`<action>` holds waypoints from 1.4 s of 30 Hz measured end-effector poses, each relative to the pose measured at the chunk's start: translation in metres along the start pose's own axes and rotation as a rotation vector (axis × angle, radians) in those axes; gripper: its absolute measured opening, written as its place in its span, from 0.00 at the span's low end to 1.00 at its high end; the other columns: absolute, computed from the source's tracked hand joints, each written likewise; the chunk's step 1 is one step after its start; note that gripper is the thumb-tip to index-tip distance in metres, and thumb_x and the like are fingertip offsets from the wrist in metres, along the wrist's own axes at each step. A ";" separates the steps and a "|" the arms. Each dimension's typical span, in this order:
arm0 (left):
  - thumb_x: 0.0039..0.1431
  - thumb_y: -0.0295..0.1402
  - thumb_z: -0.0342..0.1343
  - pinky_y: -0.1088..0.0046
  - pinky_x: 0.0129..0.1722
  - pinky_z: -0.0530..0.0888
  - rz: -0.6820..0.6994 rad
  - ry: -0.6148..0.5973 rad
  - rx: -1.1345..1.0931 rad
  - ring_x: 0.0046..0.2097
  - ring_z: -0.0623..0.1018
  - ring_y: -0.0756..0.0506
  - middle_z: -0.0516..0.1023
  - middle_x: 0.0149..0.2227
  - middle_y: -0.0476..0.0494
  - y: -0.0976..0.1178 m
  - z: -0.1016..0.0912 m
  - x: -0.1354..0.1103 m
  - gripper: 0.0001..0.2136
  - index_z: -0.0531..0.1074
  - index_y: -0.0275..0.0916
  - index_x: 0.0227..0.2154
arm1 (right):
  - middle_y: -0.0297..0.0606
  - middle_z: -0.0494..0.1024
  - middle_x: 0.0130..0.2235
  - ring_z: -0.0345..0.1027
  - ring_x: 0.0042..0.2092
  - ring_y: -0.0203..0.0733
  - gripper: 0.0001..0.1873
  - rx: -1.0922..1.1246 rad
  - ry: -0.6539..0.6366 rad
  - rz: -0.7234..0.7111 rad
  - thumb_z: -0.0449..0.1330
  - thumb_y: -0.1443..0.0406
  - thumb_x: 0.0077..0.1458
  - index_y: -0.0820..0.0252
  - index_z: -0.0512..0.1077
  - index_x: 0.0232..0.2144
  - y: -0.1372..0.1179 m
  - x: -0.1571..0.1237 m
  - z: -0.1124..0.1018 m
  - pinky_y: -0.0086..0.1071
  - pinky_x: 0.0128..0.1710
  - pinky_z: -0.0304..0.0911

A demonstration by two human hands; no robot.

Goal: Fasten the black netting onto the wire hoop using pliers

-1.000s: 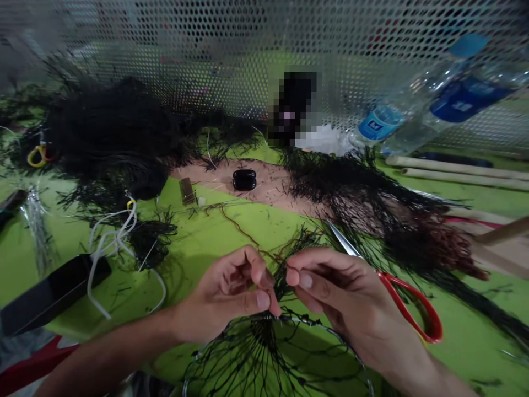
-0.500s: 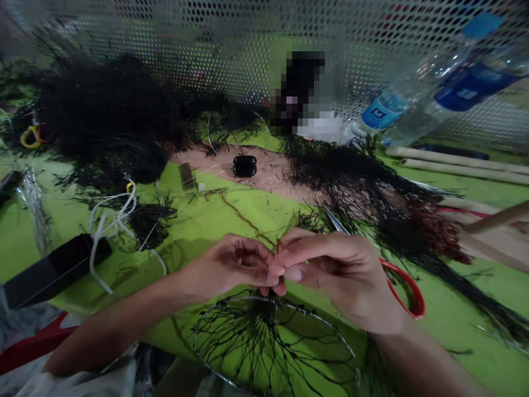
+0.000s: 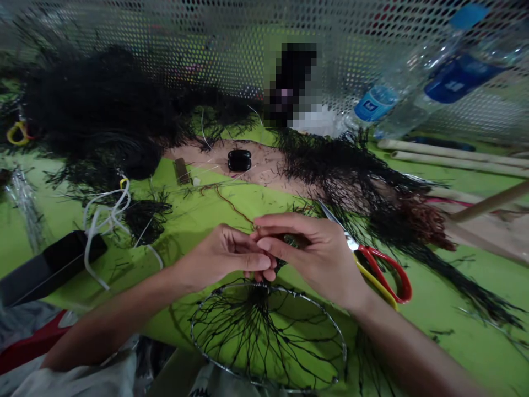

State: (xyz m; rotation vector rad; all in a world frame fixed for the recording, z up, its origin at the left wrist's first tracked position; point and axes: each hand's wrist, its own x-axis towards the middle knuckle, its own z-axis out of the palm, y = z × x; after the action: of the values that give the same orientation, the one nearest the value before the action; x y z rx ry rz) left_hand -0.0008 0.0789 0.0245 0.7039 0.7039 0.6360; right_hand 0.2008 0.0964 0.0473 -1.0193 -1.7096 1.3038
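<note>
My left hand [image 3: 227, 256] and my right hand [image 3: 312, 256] meet at the fingertips, both closed. A thin brown cord [image 3: 233, 207] runs from the green surface to the fingertips of my right hand. Directly beneath my left fingers, strands of black netting [image 3: 258, 298] bunch together at the top of a wire hoop [image 3: 308, 296]. My left fingers appear to pinch this bunch, though the exact grip is hidden. The netting fans out across the hoop, which tilts toward me. Beside my right wrist lie scissors [image 3: 378, 270] with a red and a yellow handle, blades pointing away.
A black case [image 3: 239, 160] lies ahead on a brown strip. Heaps of black netting [image 3: 95, 105] spread left and right. White cord [image 3: 93, 237] and a black box [image 3: 52, 264] are at left. Plastic bottles [image 3: 376, 103], wooden sticks [image 3: 450, 157] and a perforated screen [image 3: 219, 60] stand beyond.
My right hand has turned and shifted slightly left, its index finger stretched further across to the cord. More of the scissors shows now. The whole view has moved a little.
</note>
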 end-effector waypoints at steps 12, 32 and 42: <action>0.51 0.35 0.78 0.81 0.29 0.72 0.034 0.096 0.094 0.27 0.76 0.53 0.82 0.26 0.43 0.007 0.005 0.001 0.11 0.85 0.33 0.29 | 0.40 0.81 0.39 0.76 0.38 0.40 0.05 -0.642 -0.128 -0.457 0.63 0.72 0.67 0.61 0.78 0.44 -0.015 -0.018 -0.017 0.34 0.35 0.69; 0.52 0.35 0.77 0.81 0.28 0.77 0.068 0.132 0.087 0.29 0.80 0.51 0.85 0.30 0.43 0.008 0.001 -0.002 0.11 0.83 0.33 0.31 | 0.35 0.81 0.34 0.75 0.33 0.36 0.09 -0.531 -0.110 -0.437 0.61 0.73 0.65 0.54 0.76 0.37 -0.002 -0.011 -0.012 0.30 0.31 0.71; 0.50 0.31 0.78 0.84 0.30 0.74 0.073 0.115 0.172 0.29 0.77 0.54 0.82 0.28 0.47 0.014 -0.002 -0.004 0.12 0.82 0.32 0.32 | 0.37 0.82 0.38 0.75 0.36 0.35 0.09 -0.407 -0.204 -0.410 0.61 0.73 0.67 0.58 0.79 0.42 -0.005 -0.010 -0.015 0.29 0.33 0.69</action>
State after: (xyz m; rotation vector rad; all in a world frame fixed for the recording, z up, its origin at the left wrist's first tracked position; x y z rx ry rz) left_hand -0.0090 0.0852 0.0356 0.8598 0.8491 0.6920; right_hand 0.2179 0.0920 0.0545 -0.7070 -2.2584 0.8352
